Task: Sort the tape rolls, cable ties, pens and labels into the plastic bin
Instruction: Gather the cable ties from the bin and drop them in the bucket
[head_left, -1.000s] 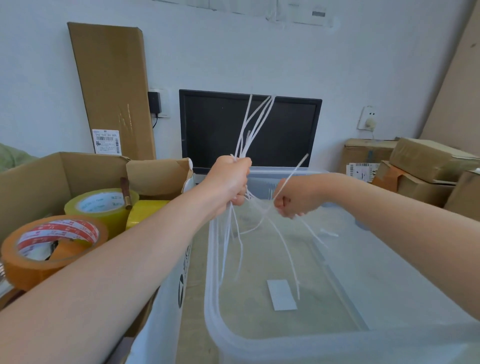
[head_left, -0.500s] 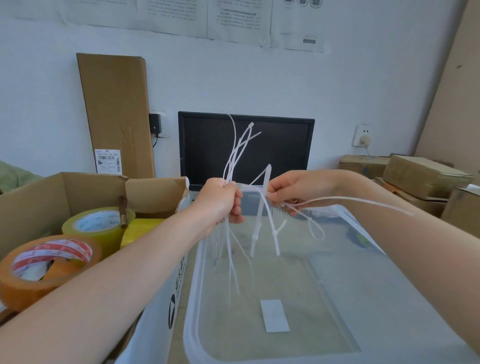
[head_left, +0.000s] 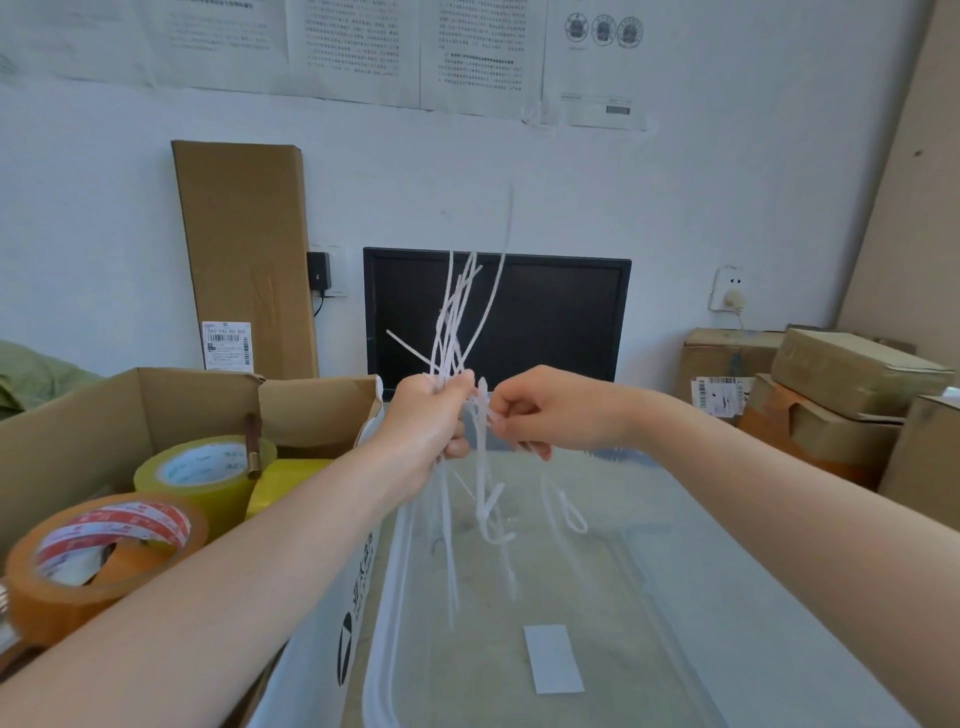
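My left hand (head_left: 434, 415) is closed around a bunch of white cable ties (head_left: 457, 317) that stick up above the fist and hang down below it. My right hand (head_left: 540, 410) pinches some of the same ties just to the right, almost touching the left hand. Both hands hover over the far left end of the clear plastic bin (head_left: 387, 597). A white label (head_left: 553, 657) lies flat on the bin's floor. Tape rolls sit in the cardboard box (head_left: 67, 415) at left: a tan roll (head_left: 31, 587), a yellow-green roll (head_left: 208, 488) and a yellow roll (head_left: 280, 480).
A black monitor (head_left: 545, 322) stands behind the bin against the wall. A tall flat carton (head_left: 249, 249) leans on the wall at left. Stacked cardboard boxes (head_left: 831, 395) fill the right side.
My right hand has come back in close to the left hand, and the ties it pulled sideways now hang down. The view has tilted upward.
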